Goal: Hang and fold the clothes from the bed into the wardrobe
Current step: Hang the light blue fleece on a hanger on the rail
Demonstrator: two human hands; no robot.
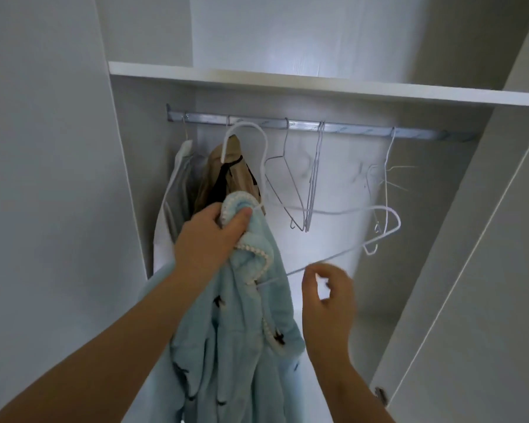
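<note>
A light blue fleece garment [226, 346] with a white bead-like trim and small dark marks hangs from my left hand [208, 239], which grips its collar. A white wire hanger [390, 215] is threaded into the collar; its hook [245, 126] rises just under the metal rail [364, 131] and its free shoulder sticks out to the right. My right hand [329, 300] is blurred, fingers curled, right below the hanger's bottom wire. Whether it pinches the wire is unclear.
On the rail's left end hang a white-grey garment [173, 193] and a beige one [226, 178]. Several bare wire hangers [287, 184] hang to the right. A white shelf [287, 82] lies above the rail. The open wardrobe door [471, 285] stands at right.
</note>
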